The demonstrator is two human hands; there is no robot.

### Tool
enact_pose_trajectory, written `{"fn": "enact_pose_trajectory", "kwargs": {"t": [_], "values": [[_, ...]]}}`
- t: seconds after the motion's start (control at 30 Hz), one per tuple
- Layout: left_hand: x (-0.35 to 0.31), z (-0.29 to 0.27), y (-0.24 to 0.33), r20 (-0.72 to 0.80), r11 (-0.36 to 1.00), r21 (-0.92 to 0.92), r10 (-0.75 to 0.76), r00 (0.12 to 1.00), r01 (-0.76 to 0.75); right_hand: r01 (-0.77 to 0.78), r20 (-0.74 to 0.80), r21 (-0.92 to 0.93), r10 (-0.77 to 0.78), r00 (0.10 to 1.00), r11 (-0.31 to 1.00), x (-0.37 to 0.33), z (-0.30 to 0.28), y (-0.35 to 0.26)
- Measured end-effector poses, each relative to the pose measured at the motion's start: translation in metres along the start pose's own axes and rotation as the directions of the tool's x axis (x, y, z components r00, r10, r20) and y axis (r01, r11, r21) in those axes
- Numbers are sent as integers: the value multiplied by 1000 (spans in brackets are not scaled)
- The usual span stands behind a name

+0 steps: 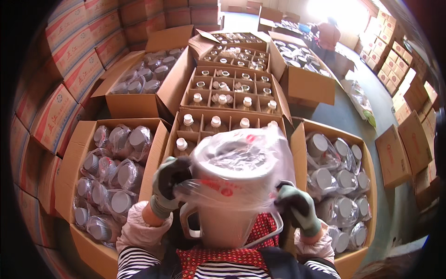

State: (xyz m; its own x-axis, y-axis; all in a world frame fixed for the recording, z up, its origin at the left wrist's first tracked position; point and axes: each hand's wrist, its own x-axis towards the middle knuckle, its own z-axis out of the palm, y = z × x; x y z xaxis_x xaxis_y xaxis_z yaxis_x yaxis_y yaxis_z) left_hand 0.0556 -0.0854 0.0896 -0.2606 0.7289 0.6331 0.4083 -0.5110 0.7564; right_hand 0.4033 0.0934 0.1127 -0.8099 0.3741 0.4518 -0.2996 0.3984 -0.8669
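A pale plastic jug (223,228) with loop handles stands in front of my chest, at the near edge of the middle carton. A clear plastic bag with red print (227,186) covers its wide upper end, and its lower part is bare. My left hand (171,183), in a grey-green glove with dark palm, is closed on the bag's edge at the jug's left side. On the other side, my gloved right hand (299,207) pinches the bag's right edge. Its fingertips are partly hidden by the plastic.
Open cartons of bagged containers with grey lids stand at left (65,176) and right (371,200). Ahead is a divided carton of white-capped bottles (232,110), with more cartons behind. Stacked boxes (69,60) line the left. A person (329,35) stands far off.
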Motion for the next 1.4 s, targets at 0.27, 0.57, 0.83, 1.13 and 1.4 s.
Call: {"fn": "enact_pose_trajectory", "kwargs": {"t": [0.27, 0.57, 0.83, 1.13, 1.4], "values": [[-19, 32, -46, -91, 950, -168, -280, 956, 262, 78, -822, 76, 18, 569, 994, 2, 52, 87], [-133, 8, 11, 76, 908, 400, -167, 983, 123, -105, -629, 159, 183, 756, 982, -16, 107, 108], [-140, 4, 45, -130, 962, 122, -230, 964, 246, -332, -241, -158, 289, 926, 930, -89, 91, 45], [-65, 17, -12, 188, 672, -342, -636, 748, 657, -3, -49, -828, -68, 996, 560, -46, 56, 75], [-174, 14, 41, -61, 777, 196, -600, 798, 599, 97, 311, -584, 112, 944, 806, -124, 101, 50]]}}
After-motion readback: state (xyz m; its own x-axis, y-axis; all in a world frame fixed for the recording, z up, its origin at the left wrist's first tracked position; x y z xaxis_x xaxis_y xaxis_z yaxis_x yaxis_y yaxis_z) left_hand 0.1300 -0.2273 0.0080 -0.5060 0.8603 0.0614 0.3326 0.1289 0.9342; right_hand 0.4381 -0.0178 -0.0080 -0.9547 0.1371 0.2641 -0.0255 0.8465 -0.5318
